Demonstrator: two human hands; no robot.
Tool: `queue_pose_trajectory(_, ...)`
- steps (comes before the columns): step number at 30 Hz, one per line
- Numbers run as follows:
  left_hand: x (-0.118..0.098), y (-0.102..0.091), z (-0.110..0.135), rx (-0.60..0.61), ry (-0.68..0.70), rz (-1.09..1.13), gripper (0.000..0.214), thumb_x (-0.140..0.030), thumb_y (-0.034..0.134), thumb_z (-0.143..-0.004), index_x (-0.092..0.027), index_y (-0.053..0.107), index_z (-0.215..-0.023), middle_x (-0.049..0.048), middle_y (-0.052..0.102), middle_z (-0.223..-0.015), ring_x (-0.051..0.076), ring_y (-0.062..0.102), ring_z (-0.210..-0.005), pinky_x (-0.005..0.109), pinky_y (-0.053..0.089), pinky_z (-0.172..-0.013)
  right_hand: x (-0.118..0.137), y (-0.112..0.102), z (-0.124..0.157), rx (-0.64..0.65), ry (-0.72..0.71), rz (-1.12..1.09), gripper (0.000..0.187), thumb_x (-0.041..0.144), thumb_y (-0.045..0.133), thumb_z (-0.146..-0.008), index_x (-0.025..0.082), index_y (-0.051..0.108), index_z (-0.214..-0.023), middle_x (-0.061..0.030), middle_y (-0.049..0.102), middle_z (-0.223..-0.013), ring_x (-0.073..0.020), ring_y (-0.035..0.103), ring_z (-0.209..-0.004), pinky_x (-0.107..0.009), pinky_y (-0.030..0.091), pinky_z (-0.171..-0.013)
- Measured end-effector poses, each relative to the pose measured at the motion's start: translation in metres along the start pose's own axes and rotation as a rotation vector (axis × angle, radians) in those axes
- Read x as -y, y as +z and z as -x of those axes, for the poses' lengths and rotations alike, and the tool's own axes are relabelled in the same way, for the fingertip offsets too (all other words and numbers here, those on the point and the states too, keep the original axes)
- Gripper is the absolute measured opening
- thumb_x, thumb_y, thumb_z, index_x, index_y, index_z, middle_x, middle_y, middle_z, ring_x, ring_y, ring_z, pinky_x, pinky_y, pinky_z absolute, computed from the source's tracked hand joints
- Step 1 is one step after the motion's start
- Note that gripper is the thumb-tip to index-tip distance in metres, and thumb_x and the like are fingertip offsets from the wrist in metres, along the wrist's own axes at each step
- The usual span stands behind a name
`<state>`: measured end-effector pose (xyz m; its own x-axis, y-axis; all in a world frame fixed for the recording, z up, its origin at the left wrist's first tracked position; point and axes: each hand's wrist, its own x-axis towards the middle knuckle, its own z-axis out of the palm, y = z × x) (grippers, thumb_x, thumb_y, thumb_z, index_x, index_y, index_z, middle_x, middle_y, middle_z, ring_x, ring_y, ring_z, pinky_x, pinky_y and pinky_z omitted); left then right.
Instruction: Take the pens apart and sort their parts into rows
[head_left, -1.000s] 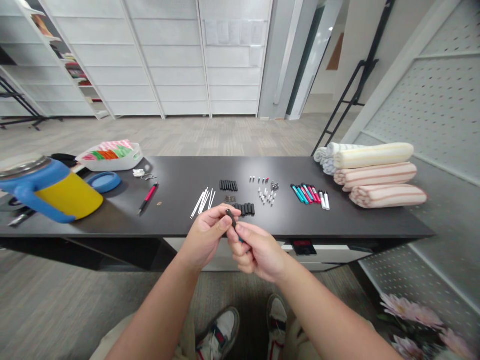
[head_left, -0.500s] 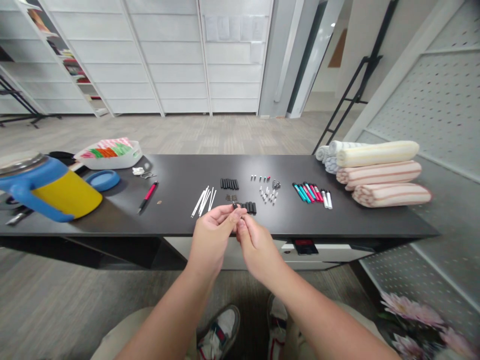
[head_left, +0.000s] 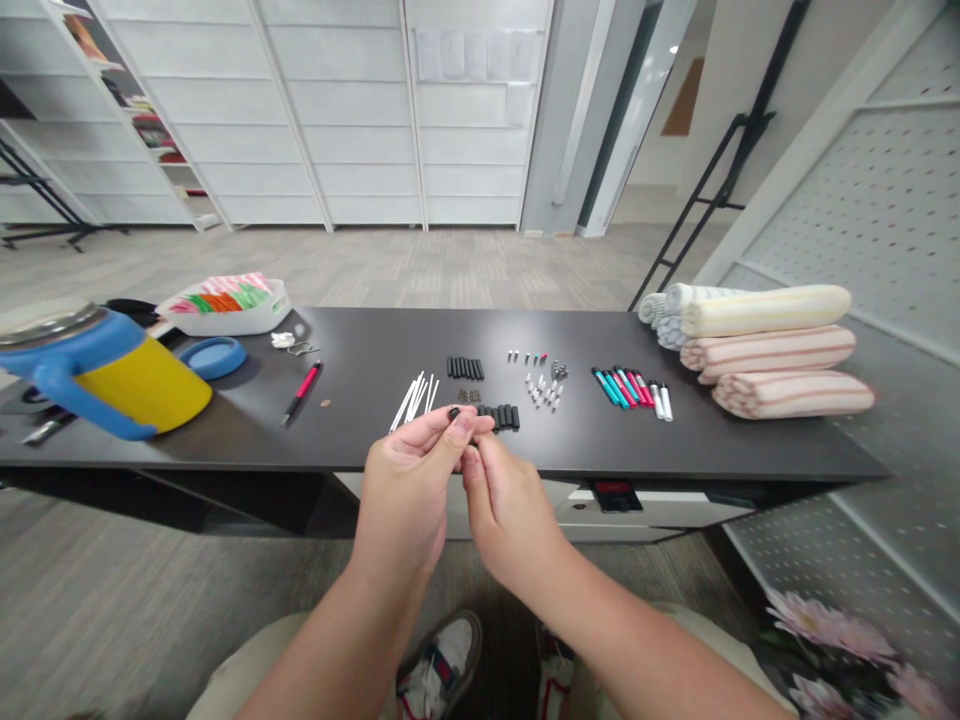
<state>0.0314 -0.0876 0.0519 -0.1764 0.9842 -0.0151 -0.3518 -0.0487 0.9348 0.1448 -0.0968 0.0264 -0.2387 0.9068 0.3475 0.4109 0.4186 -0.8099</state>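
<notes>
My left hand (head_left: 409,478) and my right hand (head_left: 501,500) meet in front of the black table (head_left: 375,440), fingers pinched together. A small black pen part (head_left: 454,413) shows at my left fingertips; most of it is hidden between the two hands. Just beyond my fingers on the table lie a row of black sleeves (head_left: 501,415), white refill tubes (head_left: 416,398), a second row of black pieces (head_left: 465,367), small tips and springs (head_left: 543,385), and teal and red pen barrels (head_left: 624,385).
A yellow and blue jug (head_left: 105,375) and a blue lid (head_left: 214,357) stand at the left, with a white tray (head_left: 229,310) of coloured items behind. A red pen (head_left: 302,389) lies left of centre. Rolled towels (head_left: 772,350) are stacked at the right. Pink flowers (head_left: 847,660) sit by my right leg.
Both hands have risen toward the table edge and closed tighter together. The black part, earlier sticking out between the hands, is now mostly covered by my fingers.
</notes>
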Motion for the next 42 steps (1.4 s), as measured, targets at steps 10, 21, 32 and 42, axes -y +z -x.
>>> queue_pose_trajectory(10,-0.005,-0.008,0.003,0.093,0.029,-0.061,0.028,-0.04,0.084,-0.085,-0.015,0.084,-0.099,0.0109,0.082,-0.096,0.017,0.07,-0.078,0.022,0.051,-0.06,0.003,0.001,0.007,0.019,0.054,-0.22,0.031,0.041,0.035,-0.112,0.022,0.054,-0.095,0.0,0.057,-0.073,-0.0149,0.051,-0.061,-0.028,0.038,-0.061)
queue_pose_trajectory(21,-0.02,-0.014,0.001,0.251,-0.005,-0.033,0.022,-0.036,0.084,-0.086,-0.016,0.084,-0.095,0.0097,0.082,-0.092,0.019,0.075,-0.087,0.029,0.06,-0.083,0.005,0.006,0.014,0.227,0.25,-0.948,0.041,0.059,0.045,-0.108,0.023,0.045,-0.088,0.0098,0.039,-0.06,-0.0064,0.03,-0.043,-0.02,0.026,-0.041)
queue_pose_trajectory(32,-0.028,-0.008,0.001,0.062,-0.125,0.004,0.034,-0.039,0.095,-0.067,-0.013,0.084,-0.087,0.0107,0.081,-0.085,0.016,0.07,-0.076,0.025,0.056,-0.07,0.01,0.013,0.009,0.248,0.369,-1.127,0.044,0.063,0.053,-0.103,0.023,0.043,-0.086,0.0121,0.038,-0.059,-0.0045,0.025,-0.038,-0.017,0.026,-0.036)
queue_pose_trajectory(42,-0.038,-0.024,-0.02,-0.118,0.079,0.089,0.027,-0.036,0.093,-0.07,-0.016,0.082,-0.085,0.0062,0.08,-0.086,0.017,0.072,-0.085,0.024,0.056,-0.072,0.009,0.021,0.022,0.244,0.32,-0.82,0.041,0.059,0.04,-0.109,0.023,0.048,-0.09,0.0089,0.039,-0.061,-0.0082,0.032,-0.046,-0.022,0.028,-0.046)
